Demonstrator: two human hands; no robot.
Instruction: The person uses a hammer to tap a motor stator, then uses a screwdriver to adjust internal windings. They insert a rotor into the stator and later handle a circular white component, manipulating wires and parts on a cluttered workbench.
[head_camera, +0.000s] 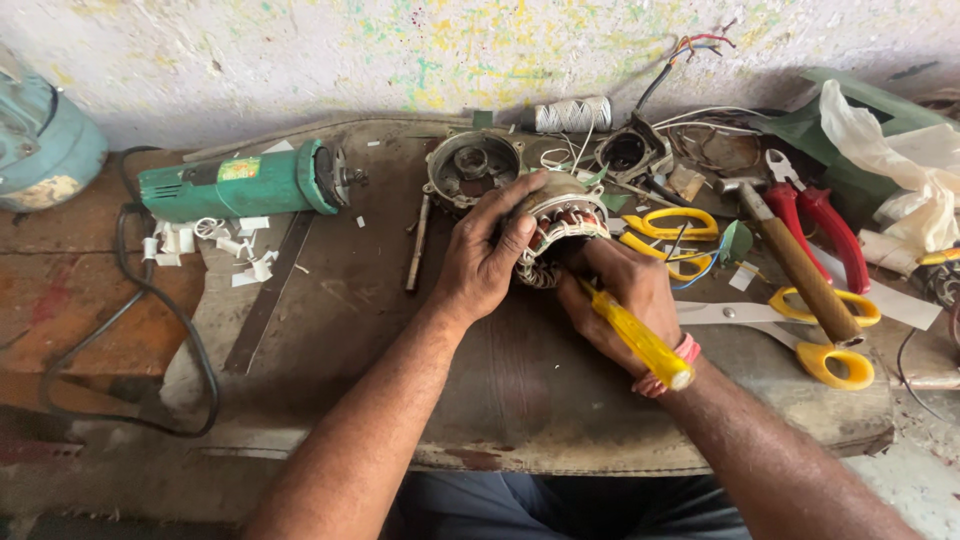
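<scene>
The left hand (487, 255) is wrapped over the side of a round motor part (560, 232) with copper wire inside it. Its fingers are closed on the part, so the grip is clamped on it. The motor part sits near the middle of the worktop (520, 400), a little toward the back, right between the two hands.

The right hand (620, 300) touches the lower side of the motor part. Its grip is shut tight around a screwdriver (640, 340) with a yellow handle. The handle sticks out toward the wrist, and the tip is hidden by the hand.

Just behind the motor part lies a round metal cover (472, 165). To the left lies a green grinder (245, 185) with a black cord, and small white bits lie near it. To the right lie yellow scissors (800, 325), a hammer (795, 260) with a wooden handle and red pliers (825, 225). A spool of white thread (572, 114) stands at the back by the wall, and loose wires lie near it
</scene>
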